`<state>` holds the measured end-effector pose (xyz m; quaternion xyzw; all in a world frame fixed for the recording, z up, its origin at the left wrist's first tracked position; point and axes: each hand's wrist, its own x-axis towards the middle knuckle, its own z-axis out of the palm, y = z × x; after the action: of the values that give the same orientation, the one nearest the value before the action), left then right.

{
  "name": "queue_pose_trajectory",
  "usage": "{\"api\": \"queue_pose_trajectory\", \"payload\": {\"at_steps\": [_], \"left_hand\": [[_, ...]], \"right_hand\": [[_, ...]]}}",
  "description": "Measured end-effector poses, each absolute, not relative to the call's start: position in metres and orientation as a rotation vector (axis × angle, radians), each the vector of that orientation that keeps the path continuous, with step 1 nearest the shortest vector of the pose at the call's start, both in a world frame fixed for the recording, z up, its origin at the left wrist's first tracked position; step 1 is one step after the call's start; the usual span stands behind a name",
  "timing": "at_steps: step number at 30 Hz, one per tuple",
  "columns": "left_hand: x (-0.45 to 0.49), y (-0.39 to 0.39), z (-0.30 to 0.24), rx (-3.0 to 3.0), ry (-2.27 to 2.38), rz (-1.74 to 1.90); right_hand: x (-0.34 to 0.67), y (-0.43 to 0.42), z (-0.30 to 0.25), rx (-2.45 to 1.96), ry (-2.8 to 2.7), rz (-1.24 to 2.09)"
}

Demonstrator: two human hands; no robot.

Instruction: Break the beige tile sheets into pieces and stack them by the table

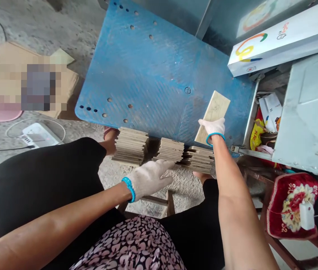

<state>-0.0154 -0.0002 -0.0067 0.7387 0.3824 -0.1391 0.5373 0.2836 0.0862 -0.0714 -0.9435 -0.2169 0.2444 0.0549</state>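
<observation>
In a white knit glove with a blue cuff, my right hand [215, 128] grips a thin pale wooden board [217, 105] over the right part of the blue table [153, 71]. My left hand [150, 179], gloved the same way, is spread in front of the table's near edge with nothing in it. Just beyond its fingers is the middle stack of thin wooden boards [170, 150]. A taller left stack [132, 144] and a right stack [199, 159] flank it; my right wrist passes close to the right one.
A white printed box [282, 37] lies at the back right by a grey metal cabinet [308, 105]. A red floral cushion [294, 206] with a white device sits on a chair. Cardboard [9, 75] and a white power strip [40, 135] are on the floor at left.
</observation>
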Motion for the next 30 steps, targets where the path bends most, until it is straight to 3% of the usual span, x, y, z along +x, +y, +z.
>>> {"api": "queue_pose_trajectory", "payload": {"at_steps": [23,30], "left_hand": [[-0.016,-0.015,-0.016,1.877,0.81,-0.329],[-0.012,-0.009,-0.011,1.879,0.764,-0.412]], "right_hand": [[0.267,0.1,-0.12,-3.041,-0.683,0.683],[0.285,0.08,-0.086,-2.874,-0.867,0.505]]}}
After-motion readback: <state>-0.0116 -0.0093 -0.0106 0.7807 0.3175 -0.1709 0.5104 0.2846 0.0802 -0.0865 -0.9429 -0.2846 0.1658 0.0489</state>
